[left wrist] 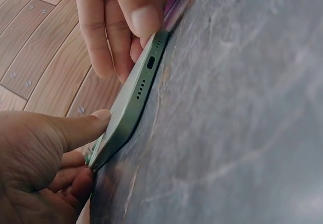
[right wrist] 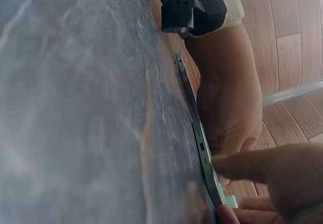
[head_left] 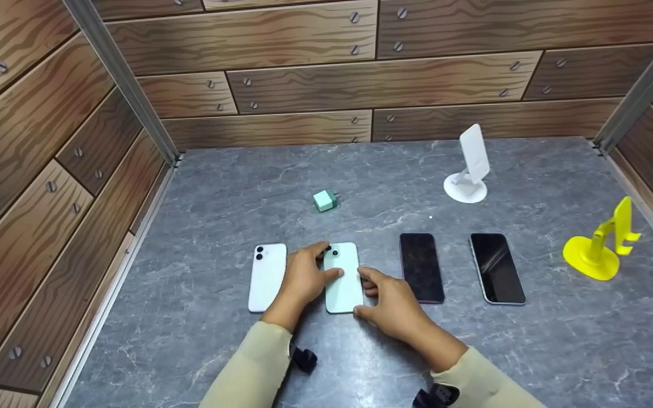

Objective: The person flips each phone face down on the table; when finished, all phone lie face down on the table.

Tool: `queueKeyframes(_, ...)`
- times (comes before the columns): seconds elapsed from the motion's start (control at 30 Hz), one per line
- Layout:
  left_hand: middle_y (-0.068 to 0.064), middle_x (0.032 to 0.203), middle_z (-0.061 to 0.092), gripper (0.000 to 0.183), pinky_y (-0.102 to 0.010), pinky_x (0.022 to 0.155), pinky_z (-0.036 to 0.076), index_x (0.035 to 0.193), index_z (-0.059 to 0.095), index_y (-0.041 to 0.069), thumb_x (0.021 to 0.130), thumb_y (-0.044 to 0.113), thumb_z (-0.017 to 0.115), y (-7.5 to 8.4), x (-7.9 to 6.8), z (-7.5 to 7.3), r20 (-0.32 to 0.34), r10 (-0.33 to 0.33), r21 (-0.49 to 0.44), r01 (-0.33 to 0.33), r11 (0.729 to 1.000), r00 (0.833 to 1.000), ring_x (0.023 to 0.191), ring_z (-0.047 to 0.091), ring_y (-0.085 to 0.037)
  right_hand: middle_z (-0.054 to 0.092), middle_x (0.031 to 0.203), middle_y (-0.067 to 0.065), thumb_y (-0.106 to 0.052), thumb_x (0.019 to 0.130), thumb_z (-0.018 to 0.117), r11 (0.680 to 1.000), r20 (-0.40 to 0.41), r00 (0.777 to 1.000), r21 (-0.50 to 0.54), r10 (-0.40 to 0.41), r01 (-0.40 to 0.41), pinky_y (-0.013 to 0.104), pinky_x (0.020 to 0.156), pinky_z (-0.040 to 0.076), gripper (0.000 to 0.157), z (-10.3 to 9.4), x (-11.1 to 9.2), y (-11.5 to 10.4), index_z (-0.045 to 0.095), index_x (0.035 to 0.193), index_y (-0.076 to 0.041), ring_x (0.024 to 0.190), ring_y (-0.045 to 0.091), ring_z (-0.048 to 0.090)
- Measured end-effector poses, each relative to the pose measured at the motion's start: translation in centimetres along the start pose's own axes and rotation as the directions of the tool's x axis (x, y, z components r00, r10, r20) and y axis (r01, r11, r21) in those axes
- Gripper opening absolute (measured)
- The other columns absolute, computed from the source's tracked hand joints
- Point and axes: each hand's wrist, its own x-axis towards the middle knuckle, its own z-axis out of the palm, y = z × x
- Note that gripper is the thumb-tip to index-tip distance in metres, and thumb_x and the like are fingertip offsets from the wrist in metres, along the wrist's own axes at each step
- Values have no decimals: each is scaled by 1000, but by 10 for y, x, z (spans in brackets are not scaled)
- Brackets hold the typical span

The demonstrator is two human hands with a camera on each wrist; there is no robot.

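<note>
The green phone (head_left: pixel 344 288) shows its port (left wrist: pixel 151 62) only in wrist views.

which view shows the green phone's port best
The left wrist view: the port shows large and clear in the end edge of the green phone. The right wrist view shows it too, but smaller and less sharp. The head view looks down on the phone's back, so the port cannot be made out.
</note>
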Motion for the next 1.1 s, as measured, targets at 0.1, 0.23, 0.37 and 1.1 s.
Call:
queueKeyframes(0.1, -19, 135, 76, 66, -50, 115, 53, 148, 67, 3, 90, 22, 93, 1, 0, 0, -2, -6, -2, 6, 1000, 1000, 133, 69, -34, 77, 126, 19, -5, 83, 93, 998, -1, 1000, 62, 22, -22, 43, 100, 63, 70, -7, -1, 2, 65, 147, 1, 113, 32, 78)
queueKeyframes(0.23, -19, 138, 75, 66, -50, 115, 53, 147, 68, 2, 89, 22, 93, 2, -1, 0, -4, -2, -1, 2, 1000, 1000, 134, 68, -35, 78, 127, 19, -10, 89, 89, 995, -43, 998, 82, 55, -51, 47, 102, 62, 60, -25, -2, 6, 67, 144, 0, 114, 35, 78)
queueKeyframes(0.37, -19, 141, 73, 66, -50, 117, 52, 147, 68, 2, 89, 21, 93, 1, 0, 1, -5, -12, -1, 12, 1000, 1000, 138, 66, -35, 77, 129, 21, -16, 96, 83, 994, -76, 993, 58, 93, -88, 52, 102, 62, 57, -50, -3, 15, 65, 147, -1, 117, 39, 76)
queueKeyframes(1.1, -18, 146, 70, 69, -48, 116, 53, 151, 64, 3, 91, 22, 92, 1, 1, 3, 12, -25, 35, 25, 999, 1000, 140, 64, -34, 63, 146, 34, 2, 90, 83, 976, -42, 990, 181, 134, -124, 18, 100, 56, 76, -105, -26, 74, 48, 157, 13, 128, 42, 69)
